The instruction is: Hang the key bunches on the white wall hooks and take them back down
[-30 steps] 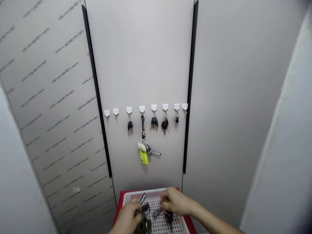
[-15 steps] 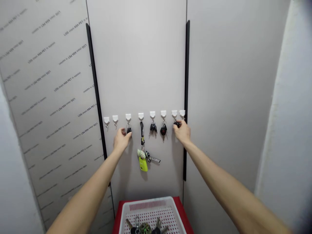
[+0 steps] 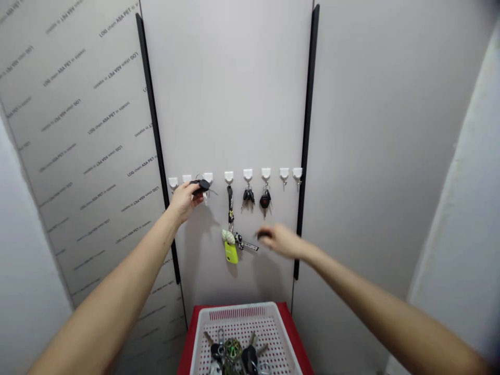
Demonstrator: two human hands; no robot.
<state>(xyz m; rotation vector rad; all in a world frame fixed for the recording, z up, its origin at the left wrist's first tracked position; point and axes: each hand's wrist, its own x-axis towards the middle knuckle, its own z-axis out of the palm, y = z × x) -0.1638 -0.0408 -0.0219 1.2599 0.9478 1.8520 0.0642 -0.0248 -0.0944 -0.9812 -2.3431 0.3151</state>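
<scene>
My left hand (image 3: 185,200) pinches a bunch of keys (image 3: 203,185) with black heads, right in front of a white hook on the panel; whether its ring still touches the hook I cannot tell. My right hand (image 3: 283,239), blurred by motion, is closed on a small dark key fob (image 3: 264,234) at mid-height, below the hook row. Two key bunches, one with black heads (image 3: 248,195) and one with a dark fob (image 3: 265,200), hang between my hands. Beside them a black strap (image 3: 230,200) hangs with a yellow-green tag (image 3: 230,252) and small charms.
Below stands a white perforated basket (image 3: 281,323) on a red surface (image 3: 296,333), with several keys (image 3: 250,357) and a round greenish ornament (image 3: 233,347) in it. Long black handles (image 3: 308,104) run along the panel edges. Two bare hooks (image 3: 284,174) are at the row's right end.
My right hand has taken the dark fob off its hook and moved down and left with it. My left hand has lifted its keys up toward the hook's level. The view has shifted slightly.
</scene>
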